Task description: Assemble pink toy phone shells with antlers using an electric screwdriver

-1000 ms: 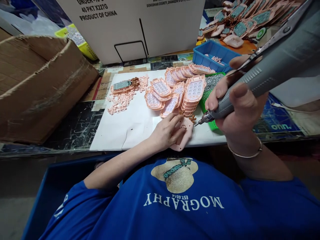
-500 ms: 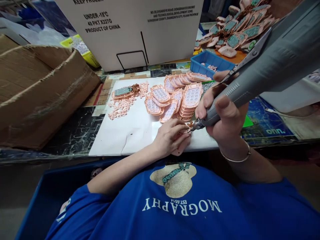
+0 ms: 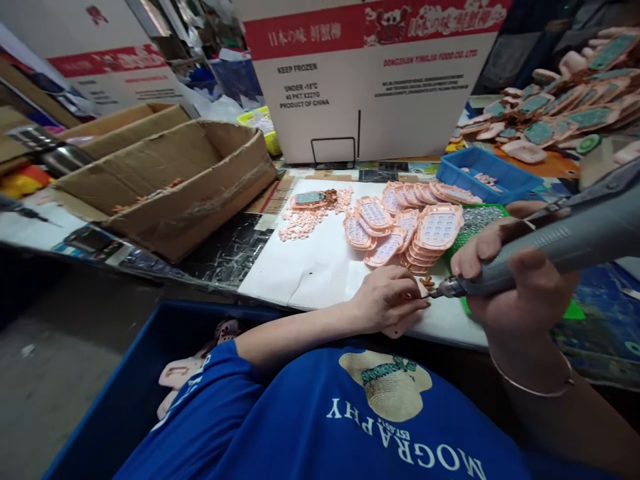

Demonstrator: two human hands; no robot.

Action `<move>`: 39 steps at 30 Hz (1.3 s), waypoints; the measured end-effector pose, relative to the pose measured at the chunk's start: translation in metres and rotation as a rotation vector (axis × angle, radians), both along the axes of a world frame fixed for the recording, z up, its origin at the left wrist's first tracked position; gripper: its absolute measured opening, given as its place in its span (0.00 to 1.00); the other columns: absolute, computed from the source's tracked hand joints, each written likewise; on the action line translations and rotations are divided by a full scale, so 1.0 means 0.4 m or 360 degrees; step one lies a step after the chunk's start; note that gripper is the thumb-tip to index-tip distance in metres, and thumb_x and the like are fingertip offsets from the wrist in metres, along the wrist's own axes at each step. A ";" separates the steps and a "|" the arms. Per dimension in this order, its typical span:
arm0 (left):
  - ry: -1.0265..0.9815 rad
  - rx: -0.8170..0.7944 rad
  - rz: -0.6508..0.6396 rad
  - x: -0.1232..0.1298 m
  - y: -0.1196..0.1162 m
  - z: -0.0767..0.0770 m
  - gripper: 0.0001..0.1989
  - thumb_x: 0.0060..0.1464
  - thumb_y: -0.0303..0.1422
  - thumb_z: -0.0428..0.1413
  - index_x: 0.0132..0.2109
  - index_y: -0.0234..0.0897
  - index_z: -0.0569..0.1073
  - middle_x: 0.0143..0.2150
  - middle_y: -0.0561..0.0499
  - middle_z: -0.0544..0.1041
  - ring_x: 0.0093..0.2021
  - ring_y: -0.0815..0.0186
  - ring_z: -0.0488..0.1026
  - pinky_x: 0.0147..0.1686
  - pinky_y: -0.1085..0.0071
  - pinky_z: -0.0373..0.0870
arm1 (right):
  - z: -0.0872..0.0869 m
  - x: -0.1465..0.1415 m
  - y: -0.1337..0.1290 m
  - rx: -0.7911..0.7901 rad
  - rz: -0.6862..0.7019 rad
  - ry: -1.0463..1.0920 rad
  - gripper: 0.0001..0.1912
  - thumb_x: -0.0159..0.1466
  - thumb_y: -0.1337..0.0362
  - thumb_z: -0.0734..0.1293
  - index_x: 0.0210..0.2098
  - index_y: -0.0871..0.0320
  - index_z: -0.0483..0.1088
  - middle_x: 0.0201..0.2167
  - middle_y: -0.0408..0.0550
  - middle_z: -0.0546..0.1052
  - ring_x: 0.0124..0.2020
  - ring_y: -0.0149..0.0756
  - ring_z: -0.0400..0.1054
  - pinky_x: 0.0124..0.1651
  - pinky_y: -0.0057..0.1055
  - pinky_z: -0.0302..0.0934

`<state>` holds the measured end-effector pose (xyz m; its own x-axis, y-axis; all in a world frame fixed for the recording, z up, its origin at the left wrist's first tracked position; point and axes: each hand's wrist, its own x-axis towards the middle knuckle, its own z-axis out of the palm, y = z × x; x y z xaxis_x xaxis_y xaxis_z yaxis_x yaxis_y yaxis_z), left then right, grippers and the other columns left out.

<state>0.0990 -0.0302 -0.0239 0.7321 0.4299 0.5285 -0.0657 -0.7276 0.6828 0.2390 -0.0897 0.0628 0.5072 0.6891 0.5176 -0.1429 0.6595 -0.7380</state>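
White board (image 3: pixel 267 277), near edge: pink casing (image 3: pixel 397 331) largely beneath left fingers (image 3: pixel 407 309).

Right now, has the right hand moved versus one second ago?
Yes: to the left. Against the stack of pink panels, the right hand with the grey driver sits further left than before, nearer the left hand.

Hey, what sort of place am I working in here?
Probably a small assembly workshop. The right hand grips what looks like a power screwdriver, pink shells lie stacked and spread on the bench, and a green basket holds small metal pieces.
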 end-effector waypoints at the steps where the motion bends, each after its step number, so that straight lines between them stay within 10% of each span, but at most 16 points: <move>1: -0.0004 0.0005 -0.0008 0.000 0.000 -0.001 0.16 0.63 0.44 0.54 0.33 0.37 0.74 0.34 0.44 0.77 0.36 0.62 0.73 0.38 0.64 0.68 | 0.000 -0.001 -0.001 -0.0023 -0.0010 0.0007 0.17 0.49 0.58 0.76 0.39 0.48 0.79 0.21 0.38 0.68 0.13 0.31 0.58 0.14 0.32 0.52; 16: 0.0004 0.0011 -0.0092 -0.021 -0.008 0.001 0.15 0.64 0.41 0.54 0.47 0.33 0.75 0.43 0.38 0.78 0.44 0.59 0.75 0.45 0.62 0.71 | -0.009 -0.012 0.017 0.0020 0.0020 0.0001 0.20 0.45 0.53 0.80 0.38 0.46 0.80 0.19 0.36 0.66 0.11 0.29 0.55 0.11 0.30 0.50; 23: -0.0027 0.0018 0.0299 -0.073 0.008 -0.013 0.13 0.63 0.36 0.55 0.53 0.37 0.71 0.46 0.42 0.77 0.46 0.61 0.74 0.46 0.62 0.71 | -0.023 0.028 0.039 0.0229 -0.0128 -0.0128 0.16 0.51 0.57 0.78 0.39 0.51 0.79 0.20 0.37 0.66 0.12 0.27 0.57 0.11 0.26 0.49; 39: 0.0532 0.0220 0.0273 -0.102 -0.016 -0.014 0.41 0.56 0.51 0.59 0.67 0.33 0.57 0.62 0.32 0.70 0.61 0.48 0.69 0.57 0.53 0.68 | -0.065 0.061 0.067 0.0252 -0.0294 -0.0298 0.19 0.53 0.51 0.78 0.43 0.46 0.78 0.22 0.36 0.65 0.12 0.25 0.55 0.14 0.27 0.49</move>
